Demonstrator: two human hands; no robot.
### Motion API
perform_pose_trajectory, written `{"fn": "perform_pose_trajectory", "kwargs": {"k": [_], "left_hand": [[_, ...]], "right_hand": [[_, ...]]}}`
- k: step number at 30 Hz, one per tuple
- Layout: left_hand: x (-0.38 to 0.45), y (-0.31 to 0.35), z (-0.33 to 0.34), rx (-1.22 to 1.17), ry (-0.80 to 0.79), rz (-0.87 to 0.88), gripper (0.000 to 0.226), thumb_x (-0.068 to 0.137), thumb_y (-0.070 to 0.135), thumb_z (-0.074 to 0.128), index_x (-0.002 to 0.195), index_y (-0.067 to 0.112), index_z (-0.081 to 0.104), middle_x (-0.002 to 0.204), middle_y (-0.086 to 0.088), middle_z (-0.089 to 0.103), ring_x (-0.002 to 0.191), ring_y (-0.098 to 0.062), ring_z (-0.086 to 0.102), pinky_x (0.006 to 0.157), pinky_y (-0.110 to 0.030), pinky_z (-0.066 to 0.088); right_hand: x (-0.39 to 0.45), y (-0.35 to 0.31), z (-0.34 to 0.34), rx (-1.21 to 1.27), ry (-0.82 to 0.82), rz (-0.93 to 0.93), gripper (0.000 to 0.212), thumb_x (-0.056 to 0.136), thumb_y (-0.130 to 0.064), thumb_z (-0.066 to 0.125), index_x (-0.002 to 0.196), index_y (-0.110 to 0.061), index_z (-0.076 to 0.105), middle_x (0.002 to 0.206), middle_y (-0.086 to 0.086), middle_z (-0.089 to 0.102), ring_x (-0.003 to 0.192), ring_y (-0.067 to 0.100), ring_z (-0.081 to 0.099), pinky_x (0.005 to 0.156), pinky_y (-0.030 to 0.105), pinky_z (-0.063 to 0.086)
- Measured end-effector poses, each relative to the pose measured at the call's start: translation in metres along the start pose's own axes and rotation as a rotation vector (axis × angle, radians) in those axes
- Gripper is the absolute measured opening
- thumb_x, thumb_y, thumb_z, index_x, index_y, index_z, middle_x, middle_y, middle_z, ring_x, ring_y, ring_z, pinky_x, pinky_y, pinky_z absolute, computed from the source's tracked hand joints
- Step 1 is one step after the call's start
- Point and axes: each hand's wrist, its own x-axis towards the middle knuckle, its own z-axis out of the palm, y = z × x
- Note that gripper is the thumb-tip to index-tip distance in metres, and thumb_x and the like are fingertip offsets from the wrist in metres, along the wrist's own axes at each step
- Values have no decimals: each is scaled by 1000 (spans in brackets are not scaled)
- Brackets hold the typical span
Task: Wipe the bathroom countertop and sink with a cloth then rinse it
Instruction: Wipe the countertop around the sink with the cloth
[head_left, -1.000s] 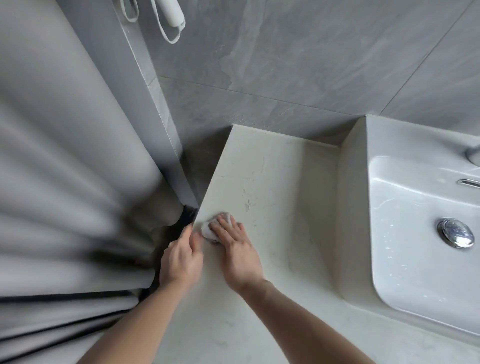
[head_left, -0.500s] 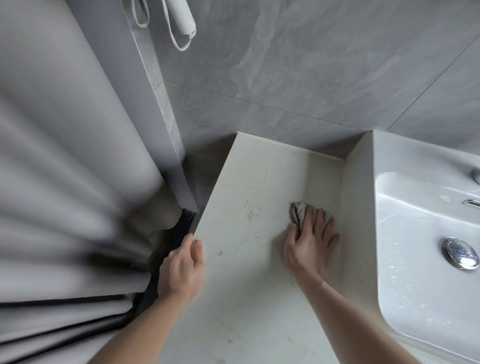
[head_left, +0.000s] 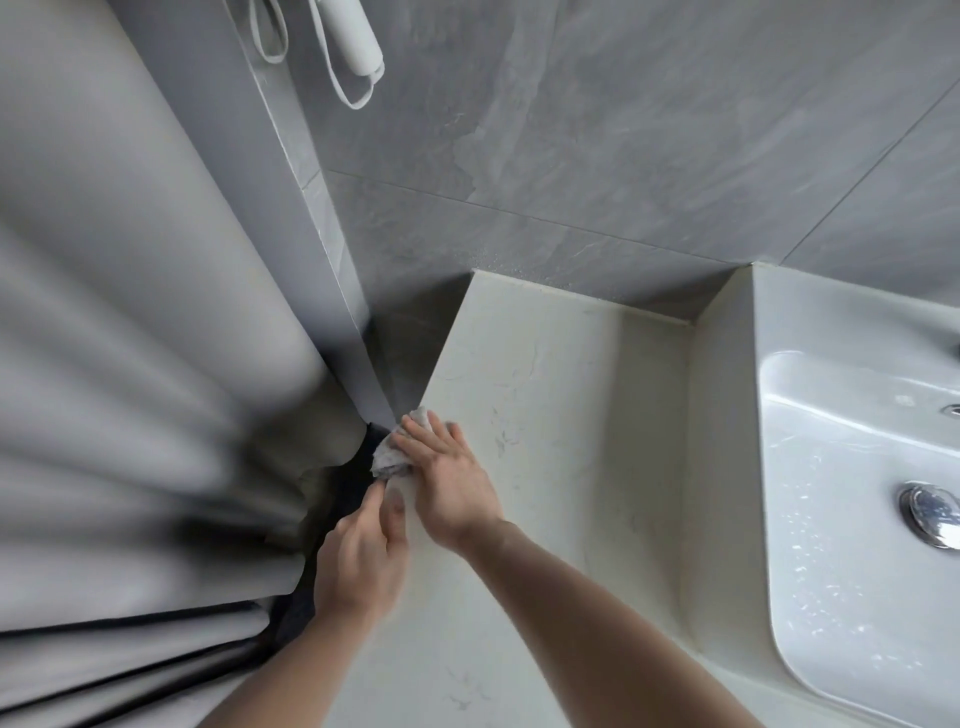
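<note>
1. Right hand (head_left: 454, 483) – fingers straight, slightly spread – presses the cloth (head_left: 397, 449) flat at the countertop (head_left: 561, 415) left edge.
2. Left hand (head_left: 363, 561) – fingers loosely bent, resting on that edge, holding nothing.
3. Risk: the cloth overhangs the edge – an outward stroke could drop it behind the curtain (head_left: 130, 364).
4. The sink (head_left: 852, 493) appears not yet wiped.
5. No legible writing or brands.

cloth (head_left: 396, 451) on countertop (head_left: 571, 415) left edge, sink (head_left: 831, 467) right

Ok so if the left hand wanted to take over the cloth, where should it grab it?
Probably the crumpled edge of the cloth overhanging the countertop edge, pinched from the left. The right hand lies flat over the rest, and the left hand is already just below it.
</note>
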Motion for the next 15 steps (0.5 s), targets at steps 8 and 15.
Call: {"fn": "perform_pose_trajectory", "kwargs": {"k": [8, 15], "left_hand": [[3, -4, 4, 25, -25, -31, 45, 105, 47, 29, 138, 27, 53, 110, -10, 76, 100, -43, 67, 75, -44, 52], [1, -3, 1, 17, -42, -28, 46, 105, 49, 27, 137, 28, 52, 113, -9, 75, 102, -41, 68, 78, -43, 52]], "right_hand": [[-58, 121, -86, 11, 517, 442, 48, 94, -14, 40, 135, -10, 66, 149, 12, 57, 144, 33, 46, 121, 42, 33], [-32, 135, -86, -196, 482, 857, 61, 98, -17, 45, 158, -19, 34, 168, 2, 25, 155, 33, 14, 124, 53, 10]]}}
